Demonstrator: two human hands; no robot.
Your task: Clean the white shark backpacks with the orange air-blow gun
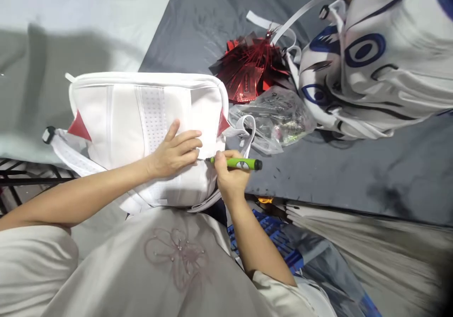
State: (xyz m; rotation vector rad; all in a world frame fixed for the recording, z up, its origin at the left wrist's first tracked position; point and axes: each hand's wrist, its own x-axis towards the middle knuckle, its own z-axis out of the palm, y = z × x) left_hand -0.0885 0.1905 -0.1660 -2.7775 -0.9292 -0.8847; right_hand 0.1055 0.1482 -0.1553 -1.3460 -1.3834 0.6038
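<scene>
A white backpack (pixel 123 133) with red corner patches lies back side up in front of me. My left hand (pixel 175 152) is flat on it with the fingers stretched out, over a bright white flat piece (pixel 208 140) whose material I cannot make out. In my right hand (pixel 231 178) is a green marker pen (pixel 244 164) with a black end, held between thumb and fingers. Its dark tip points left and meets the bag at the lower edge of the white piece, just right of my left fingertips.
Red and black hang tags (pixel 253 79) are bunched beyond the bag, beside a clear plastic bag (pixel 276 119). White bags with blue printed eyes (pixel 396 57) are at the right on the grey table cover (pixel 336 180). A black-buckled strap (pixel 67 147) extends left.
</scene>
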